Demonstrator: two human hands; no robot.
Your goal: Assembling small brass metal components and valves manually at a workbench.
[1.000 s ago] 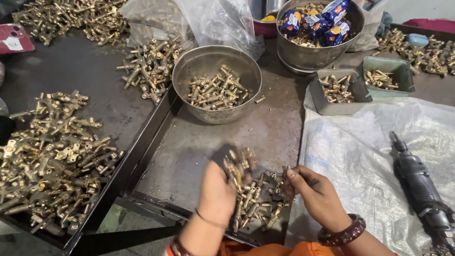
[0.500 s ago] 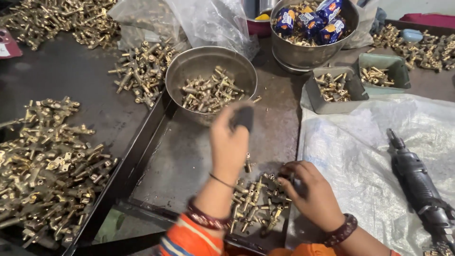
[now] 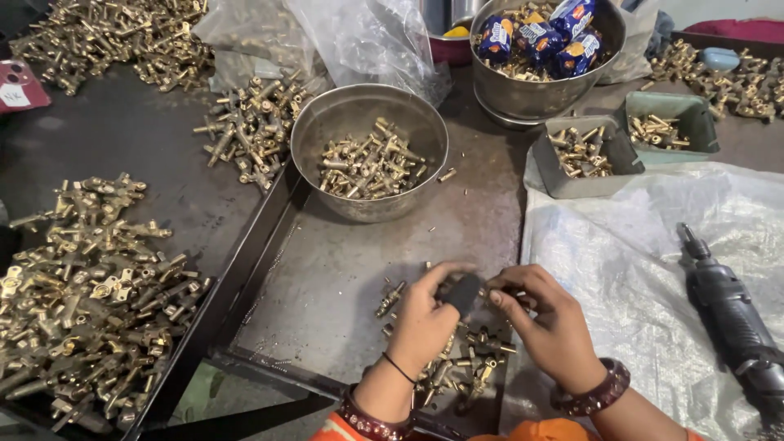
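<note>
Your left hand and right hand meet over the small heap of brass fittings at the near edge of the metal tray. Your left fingers pinch a dark thumb-sized piece; your right fingertips close on a small part I cannot make out. Far from you sits a steel bowl of fittings. A power screwdriver lies right on plastic sheeting.

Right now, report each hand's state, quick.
Left hand: fingers curled shut over the small brass fittings on the metal tray, a dark cover on the thumb.
Right hand: fingers pinched closed; whatever it holds is hidden.
</note>
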